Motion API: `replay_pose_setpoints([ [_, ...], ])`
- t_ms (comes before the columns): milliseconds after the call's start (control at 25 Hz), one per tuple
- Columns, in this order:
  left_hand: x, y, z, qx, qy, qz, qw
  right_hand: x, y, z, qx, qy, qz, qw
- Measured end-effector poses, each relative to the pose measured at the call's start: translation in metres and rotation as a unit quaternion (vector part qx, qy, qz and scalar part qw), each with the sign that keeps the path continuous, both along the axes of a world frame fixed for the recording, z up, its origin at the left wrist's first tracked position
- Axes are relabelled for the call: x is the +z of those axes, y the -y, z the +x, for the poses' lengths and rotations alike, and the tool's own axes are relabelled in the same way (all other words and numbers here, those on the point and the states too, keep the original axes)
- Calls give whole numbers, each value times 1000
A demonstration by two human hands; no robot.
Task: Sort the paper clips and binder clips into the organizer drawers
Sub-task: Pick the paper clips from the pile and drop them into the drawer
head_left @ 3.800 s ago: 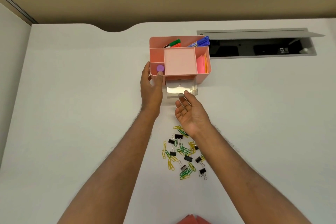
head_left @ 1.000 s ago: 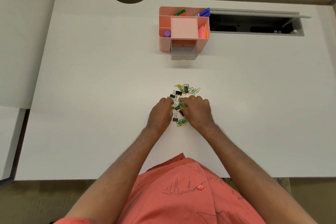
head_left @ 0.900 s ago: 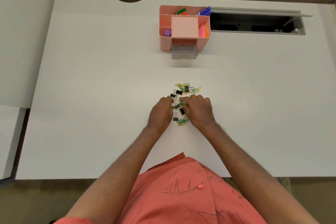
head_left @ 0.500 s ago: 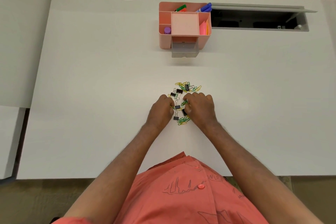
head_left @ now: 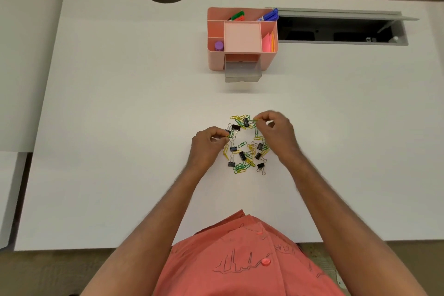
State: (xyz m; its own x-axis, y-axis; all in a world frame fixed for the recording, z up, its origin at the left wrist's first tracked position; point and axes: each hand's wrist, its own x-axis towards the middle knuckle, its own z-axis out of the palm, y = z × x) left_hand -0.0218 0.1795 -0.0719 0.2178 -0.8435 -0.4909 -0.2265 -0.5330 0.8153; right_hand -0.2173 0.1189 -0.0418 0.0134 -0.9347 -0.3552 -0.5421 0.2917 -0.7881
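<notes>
Both hands have just lifted and parted off the pile [head_left: 246, 145], the left hand [head_left: 207, 143] pinching a green clip [head_left: 229, 136] and the right hand [head_left: 276, 131] another at its fingertips, so sorting has begun, the open drawer [head_left: 242, 74] well beyond them.

- Bare desk [head_left: 134, 108] between the clip pile [head_left: 246, 145] and the organizer [head_left: 242, 38] — open passage.
- The open drawer [head_left: 242, 74] juts toward the pile — unobstructed above.
</notes>
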Motion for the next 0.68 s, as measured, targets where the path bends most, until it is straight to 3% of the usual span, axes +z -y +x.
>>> replay_pose_setpoints([
  [80, 11, 12, 2, 20, -8, -29, 999, 21, 26, 7, -31, 41, -36, 998],
  [200, 29, 38, 5, 37, -2, -78, 996, 36, 71, 22, -17, 0, -126, 992],
  [360, 49, 81, 5, 33, 30, -143, 989, 28, 112, 40, 92, -209, -227, 947],
  [440, 55, 104, 6, 16, 69, -172, 983, 23, 120, 42, 126, -270, -241, 924],
  [680, 57, 166, 3, -64, 220, -181, 957, 17, 108, 29, 75, -180, -250, 949],
])
